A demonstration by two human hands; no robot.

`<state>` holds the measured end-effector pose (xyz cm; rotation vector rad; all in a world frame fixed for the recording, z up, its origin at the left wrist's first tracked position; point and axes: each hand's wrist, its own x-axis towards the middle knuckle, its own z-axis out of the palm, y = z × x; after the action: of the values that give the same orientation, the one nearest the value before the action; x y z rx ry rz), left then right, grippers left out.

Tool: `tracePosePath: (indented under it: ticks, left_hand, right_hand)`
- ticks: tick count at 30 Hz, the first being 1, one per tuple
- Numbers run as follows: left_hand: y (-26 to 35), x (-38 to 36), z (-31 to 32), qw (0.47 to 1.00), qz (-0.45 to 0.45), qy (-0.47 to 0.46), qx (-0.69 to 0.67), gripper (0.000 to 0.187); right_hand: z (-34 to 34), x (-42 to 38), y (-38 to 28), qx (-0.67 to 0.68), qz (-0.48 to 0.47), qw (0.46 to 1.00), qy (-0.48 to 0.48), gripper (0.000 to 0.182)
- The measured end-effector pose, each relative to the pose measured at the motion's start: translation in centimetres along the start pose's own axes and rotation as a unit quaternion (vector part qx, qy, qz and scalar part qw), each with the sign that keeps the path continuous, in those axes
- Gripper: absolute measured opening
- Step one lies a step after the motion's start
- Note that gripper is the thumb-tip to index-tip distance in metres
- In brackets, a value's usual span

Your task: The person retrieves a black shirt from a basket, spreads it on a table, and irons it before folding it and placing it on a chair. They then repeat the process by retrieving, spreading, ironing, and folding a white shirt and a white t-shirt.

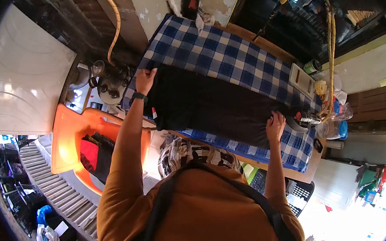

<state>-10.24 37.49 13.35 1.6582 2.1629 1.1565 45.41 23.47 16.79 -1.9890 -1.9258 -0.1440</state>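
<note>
A long black garment, folded into a strip, lies across a blue-and-white checked cloth on the table. It has a small red-and-white tag near its left end. My left hand, with a dark band on the wrist, grips the garment's far left corner, thumb stretched along the edge. Toward the other end, my right hand has its fingers curled onto the fabric. Just right of that hand is an iron-like dark rounded object with a shiny metal part.
An orange plastic chair holding dark and red cloth stands at my left. A yellow cord hangs down at the right. Beyond the table's right end are a white tray, a can and plastic containers. A black basket sits below.
</note>
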Motion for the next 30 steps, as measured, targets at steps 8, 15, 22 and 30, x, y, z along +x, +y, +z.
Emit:
tracePosePath:
  ticks: [8,15,22,30]
  left_hand:
    - [0.8,2.8,4.1,0.986,0.055,0.153,0.034,0.035]
    - [3.1,2.7,0.0,0.973,0.190,0.103,0.082,0.021]
    - [3.4,-11.1,-7.9,0.890,0.373,-0.263,-0.013,0.053]
    - [-1.7,-17.9,-9.2,0.955,0.196,-0.222,-0.002,0.032]
  right_hand:
    - [4.7,-1.2,-0.7,-0.074,0.064,0.995,-0.038,0.053]
    - [2.1,1.4,-14.4,0.135,-0.157,0.978,-0.032,0.038]
    - [4.9,0.9,-26.1,0.165,-0.464,0.839,-0.231,0.044]
    - [6.0,1.2,-26.3,0.185,-0.510,0.799,-0.258,0.042]
